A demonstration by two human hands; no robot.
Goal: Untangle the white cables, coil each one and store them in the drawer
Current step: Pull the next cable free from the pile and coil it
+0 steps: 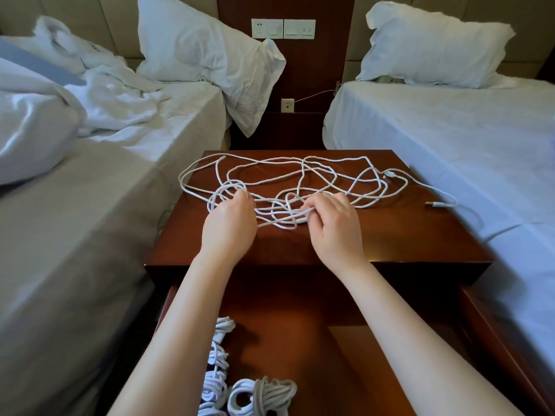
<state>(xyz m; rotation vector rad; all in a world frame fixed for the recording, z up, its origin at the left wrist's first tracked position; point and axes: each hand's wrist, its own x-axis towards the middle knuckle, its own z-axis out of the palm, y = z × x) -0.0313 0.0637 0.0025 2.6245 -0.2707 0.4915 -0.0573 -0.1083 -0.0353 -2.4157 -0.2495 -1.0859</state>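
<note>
The right hand (333, 226) is making a narrow grip: its thumb and bent fingers are pinching a few strands of the white cables (300, 175) near the middle of the worktop (390, 235), a little toward its front edge. The left hand (229, 226) is working just beside it, toward the left side of the worktop. Its fingers are curling down into a bunch of small loops and are hooking them; the back of the hand is hiding the thumb, so I cannot say how tight this grip is.

From the two hands the cables are spreading in wide, crossing loops over the back half of the worktop, and they are lying flat on the wood. One connector (438, 204) is lying at the right edge of the worktop.

Below the front edge of the worktop the drawer (300, 325) is standing open, and several coiled cables (261, 394) are lying in its left part.

In my judgement a good part of the task is done, because these coils are already stored. What is lying on the worktop is not yet untangled, so the separating, the coiling and the storing of it are all waiting.

Two beds (450, 145) are standing on both sides of the worktop.
</note>
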